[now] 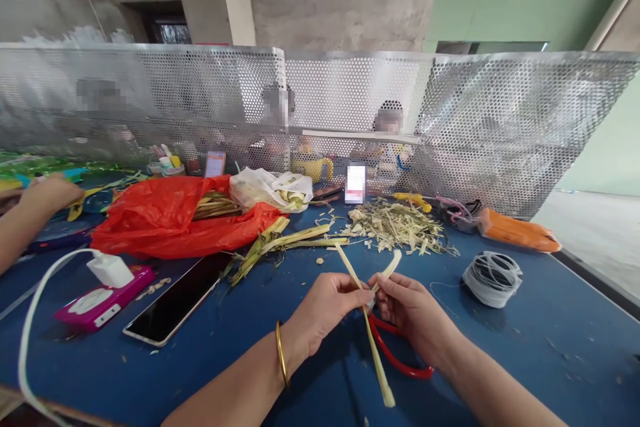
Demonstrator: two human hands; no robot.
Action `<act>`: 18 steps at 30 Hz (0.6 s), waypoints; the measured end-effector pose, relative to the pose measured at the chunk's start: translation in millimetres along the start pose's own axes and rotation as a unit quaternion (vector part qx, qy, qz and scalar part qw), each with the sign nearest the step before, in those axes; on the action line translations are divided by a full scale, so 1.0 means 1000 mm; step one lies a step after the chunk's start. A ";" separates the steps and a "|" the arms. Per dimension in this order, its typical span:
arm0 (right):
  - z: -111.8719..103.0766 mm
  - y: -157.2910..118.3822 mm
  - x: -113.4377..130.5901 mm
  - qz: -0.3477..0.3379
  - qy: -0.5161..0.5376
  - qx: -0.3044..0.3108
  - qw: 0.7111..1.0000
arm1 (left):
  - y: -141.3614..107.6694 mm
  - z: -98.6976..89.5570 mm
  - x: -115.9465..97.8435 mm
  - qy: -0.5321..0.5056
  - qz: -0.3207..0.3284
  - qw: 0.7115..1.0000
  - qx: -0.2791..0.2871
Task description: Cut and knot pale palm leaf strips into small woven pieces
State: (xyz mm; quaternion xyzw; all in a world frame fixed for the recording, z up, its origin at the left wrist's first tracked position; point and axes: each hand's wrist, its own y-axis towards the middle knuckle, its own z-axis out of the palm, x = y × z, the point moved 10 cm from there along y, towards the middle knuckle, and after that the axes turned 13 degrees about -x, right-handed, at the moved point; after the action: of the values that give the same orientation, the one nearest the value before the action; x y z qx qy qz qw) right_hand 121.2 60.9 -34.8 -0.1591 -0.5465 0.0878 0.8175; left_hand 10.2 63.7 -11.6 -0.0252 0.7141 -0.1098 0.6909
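My left hand [335, 303] is closed in a pinch on a long, pale, dried plant strip [379, 360], which slants down toward the table's near edge. My right hand [407, 303] pinches a wider, curled pale piece [391, 263] beside it. The two hands meet at the fingertips, where the pieces cross; how they join there is hidden. Red loops [400, 363], like scissors handles, show below my right hand, and the remainder is covered by the hand. Beyond my hands lies a heap of pale plant scraps [400, 225], with longer stalks [295, 238] to its left.
On the blue table [565, 320] are a wire-like spool [493, 279], an orange packet [520, 230], a phone [175, 300], a magenta power strip [105, 299], and a red bag [145, 213]. A perforated metal screen [340, 93] stands behind. Another person's hand [47, 193] works at left.
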 end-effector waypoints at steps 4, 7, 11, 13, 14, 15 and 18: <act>-0.006 0.000 0.005 -0.042 -0.010 -0.055 0.998 | -0.002 0.010 -0.003 0.012 0.025 0.999 0.039; -0.008 0.000 0.007 -0.054 -0.007 -0.080 0.995 | -0.003 0.012 0.001 0.028 0.024 0.998 0.052; -0.006 -0.003 0.017 -0.085 -0.014 -0.077 0.993 | -0.002 0.008 0.008 0.016 -0.004 0.999 0.039; -0.003 -0.004 0.024 -0.110 -0.025 -0.050 0.992 | -0.001 0.005 0.011 -0.009 -0.024 0.999 0.023; -0.002 -0.004 0.026 -0.116 -0.031 -0.034 0.992 | 0.000 0.003 0.011 -0.024 -0.030 0.999 0.014; -0.002 -0.002 0.027 -0.115 -0.040 -0.021 0.992 | 0.001 0.002 0.011 -0.043 -0.035 0.998 0.007; -0.008 0.006 0.024 -0.099 -0.066 -0.021 0.993 | 0.004 -0.003 0.011 -0.102 -0.054 0.993 -0.010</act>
State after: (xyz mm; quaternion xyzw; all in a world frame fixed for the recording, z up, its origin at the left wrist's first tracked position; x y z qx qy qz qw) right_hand 138.0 73.0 -18.5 -0.1155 -0.6139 0.0049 0.7809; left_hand 7.6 66.3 -22.9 -0.0814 0.6385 -0.1364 0.7530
